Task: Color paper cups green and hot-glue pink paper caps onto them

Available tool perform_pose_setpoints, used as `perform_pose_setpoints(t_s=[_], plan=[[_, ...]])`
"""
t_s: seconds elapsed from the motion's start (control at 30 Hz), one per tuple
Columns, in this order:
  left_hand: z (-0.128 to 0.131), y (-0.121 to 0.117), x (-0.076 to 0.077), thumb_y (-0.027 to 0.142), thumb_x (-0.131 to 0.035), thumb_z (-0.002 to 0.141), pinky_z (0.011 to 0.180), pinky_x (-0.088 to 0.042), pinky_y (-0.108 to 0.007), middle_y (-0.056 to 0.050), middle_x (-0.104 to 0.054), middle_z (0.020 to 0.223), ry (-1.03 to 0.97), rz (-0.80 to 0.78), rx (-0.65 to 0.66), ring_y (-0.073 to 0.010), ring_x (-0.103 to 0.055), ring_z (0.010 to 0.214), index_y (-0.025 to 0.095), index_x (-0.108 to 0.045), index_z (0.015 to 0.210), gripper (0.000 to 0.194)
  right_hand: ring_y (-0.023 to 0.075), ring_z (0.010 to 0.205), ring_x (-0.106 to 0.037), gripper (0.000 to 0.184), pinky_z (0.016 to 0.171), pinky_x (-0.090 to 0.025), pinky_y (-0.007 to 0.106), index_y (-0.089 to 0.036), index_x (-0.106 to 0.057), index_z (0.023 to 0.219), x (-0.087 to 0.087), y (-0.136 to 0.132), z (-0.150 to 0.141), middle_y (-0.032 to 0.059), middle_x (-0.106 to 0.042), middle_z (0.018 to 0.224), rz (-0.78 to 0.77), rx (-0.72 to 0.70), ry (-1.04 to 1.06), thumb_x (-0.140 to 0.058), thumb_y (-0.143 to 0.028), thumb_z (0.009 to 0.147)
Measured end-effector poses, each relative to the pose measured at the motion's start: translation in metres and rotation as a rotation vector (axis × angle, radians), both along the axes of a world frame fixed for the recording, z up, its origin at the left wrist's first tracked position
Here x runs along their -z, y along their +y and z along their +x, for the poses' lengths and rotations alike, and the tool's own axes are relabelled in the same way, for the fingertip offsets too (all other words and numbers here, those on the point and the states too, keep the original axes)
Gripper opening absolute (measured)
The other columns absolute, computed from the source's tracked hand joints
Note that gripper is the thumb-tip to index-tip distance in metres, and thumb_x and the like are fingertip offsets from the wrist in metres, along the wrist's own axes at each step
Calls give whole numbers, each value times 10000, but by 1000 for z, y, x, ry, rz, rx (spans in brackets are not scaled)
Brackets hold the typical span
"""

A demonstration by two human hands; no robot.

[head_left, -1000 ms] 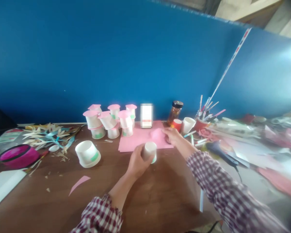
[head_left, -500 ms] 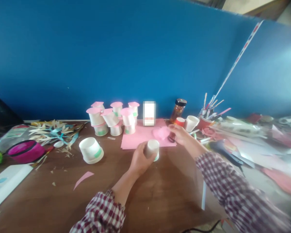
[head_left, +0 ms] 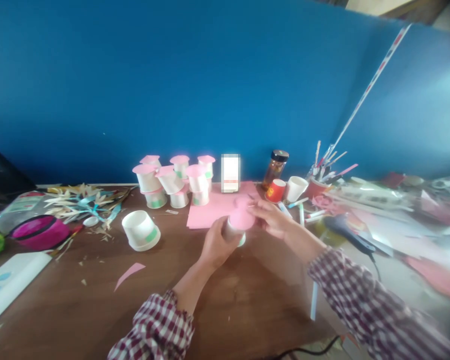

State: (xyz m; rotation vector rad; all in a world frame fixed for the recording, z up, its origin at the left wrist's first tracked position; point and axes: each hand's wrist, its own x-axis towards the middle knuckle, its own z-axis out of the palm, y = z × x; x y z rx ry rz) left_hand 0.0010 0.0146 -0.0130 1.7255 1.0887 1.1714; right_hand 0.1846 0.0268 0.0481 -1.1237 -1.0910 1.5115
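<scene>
My left hand [head_left: 214, 244] is wrapped round a small white paper cup [head_left: 233, 233] turned upside down on the brown table [head_left: 97, 310]. My right hand [head_left: 270, 218] pinches a pink paper piece [head_left: 241, 217] and holds it on top of that cup. Just behind lies a pink paper sheet [head_left: 210, 212]. A group of upside-down white cups with pink tops [head_left: 174, 180] stands stacked by the blue wall.
A larger upside-down white cup [head_left: 140, 230] sits to the left, with a pink paper scrap [head_left: 129, 273] before it. Cut leaves and ribbon [head_left: 82, 202], a magenta bowl [head_left: 40, 232], a brown jar [head_left: 275, 167], red and white cups and a tool holder [head_left: 320, 182] crowd the sides.
My right hand lifted the pink piece off the sheet and brought it left onto the cup in my left hand. The camera shifted slightly.
</scene>
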Motion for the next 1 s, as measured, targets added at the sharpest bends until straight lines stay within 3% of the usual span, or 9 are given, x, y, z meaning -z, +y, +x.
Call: perform_pose_setpoints(t_s=[0.23, 0.47, 0.7, 1.0], plan=[[-1, -2, 0, 356, -700, 650, 840, -459, -374, -103, -585, 1099, 14, -58, -40, -223, -581, 965, 191, -404, 1276, 712, 90, 615, -559, 332, 535, -449, 202, -187, -601, 924, 9, -2, -6, -19, -596, 737, -35, 46, -59, -761, -307, 659], [-1, -5, -9, 309, -679, 665, 920, -423, -383, -103, -541, 1224, 20, -2, -15, -247, -526, 1104, 211, -370, 1314, 726, 99, 616, -558, 335, 522, -446, 211, -182, -609, 953, 9, -5, -11, -12, -599, 739, -4, 80, -117, -743, -292, 667], [-1, -4, -8, 301, -672, 672, 995, -376, -400, -121, -486, 1323, 64, 34, -12, -260, -464, 1209, 195, -343, 1344, 756, 91, 575, -539, 372, 524, -443, 221, -169, -604, 987, 8, -6, -10, -35, -566, 667, 2, 86, -175, -740, -288, 662], [-2, -3, -5, 301, -683, 660, 1021, -347, -418, -119, -469, 1345, 52, 45, -9, -272, -437, 1239, 201, -352, 1345, 768, 99, 614, -553, 362, 557, -448, 228, -168, -625, 994, 7, -8, -12, -13, -604, 731, 23, 98, -197, -736, -275, 666]])
